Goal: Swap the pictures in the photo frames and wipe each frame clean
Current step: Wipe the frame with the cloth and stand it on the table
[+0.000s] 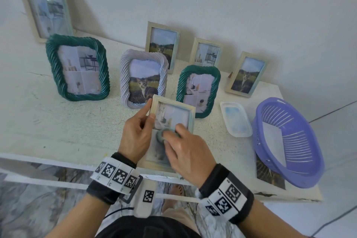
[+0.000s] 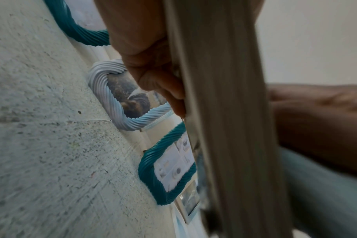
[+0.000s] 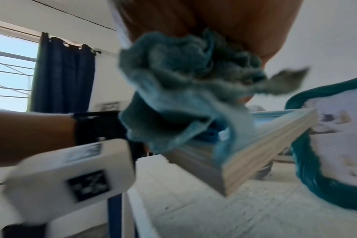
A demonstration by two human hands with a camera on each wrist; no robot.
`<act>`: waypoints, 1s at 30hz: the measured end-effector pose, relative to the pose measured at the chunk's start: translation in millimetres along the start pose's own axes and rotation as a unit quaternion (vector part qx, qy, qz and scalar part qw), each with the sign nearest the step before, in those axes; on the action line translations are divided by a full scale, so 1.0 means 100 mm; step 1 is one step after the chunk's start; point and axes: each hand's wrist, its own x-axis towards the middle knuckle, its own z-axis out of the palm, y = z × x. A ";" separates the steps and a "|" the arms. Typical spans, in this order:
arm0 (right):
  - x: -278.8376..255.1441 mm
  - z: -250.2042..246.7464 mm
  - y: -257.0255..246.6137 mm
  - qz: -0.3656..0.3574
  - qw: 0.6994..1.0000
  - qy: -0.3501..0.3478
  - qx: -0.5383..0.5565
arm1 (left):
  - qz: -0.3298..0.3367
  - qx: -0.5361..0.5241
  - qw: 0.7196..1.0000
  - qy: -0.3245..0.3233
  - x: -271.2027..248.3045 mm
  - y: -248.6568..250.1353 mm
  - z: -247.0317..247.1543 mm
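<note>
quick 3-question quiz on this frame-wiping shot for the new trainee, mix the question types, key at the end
1. True or false: the right hand presses a teal cloth onto the glass of the held frame.
2. Which hand grips the held frame's edge? A) left hand B) right hand C) neither
3. Fill in: the empty basket at the table's right end is ____ in colour.

Key: 1 true; 2 A; 3 purple
</note>
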 end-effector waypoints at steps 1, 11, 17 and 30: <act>-0.07 0.04 -0.05 -0.018 0.999 -0.024 0.011 | -0.002 -0.002 1.000 -0.001 -0.01 0.00 -0.01; 0.08 -0.04 -0.05 -0.003 1.000 0.020 -0.005 | -0.023 -0.009 1.000 0.012 0.03 0.04 0.02; -0.08 -0.03 -0.05 -0.056 0.997 -0.047 0.035 | -0.046 -0.011 0.998 0.036 -0.01 0.01 0.00; -0.16 -0.15 0.07 -0.074 0.996 -0.038 0.015 | -0.052 -0.044 0.997 0.031 0.01 0.01 -0.10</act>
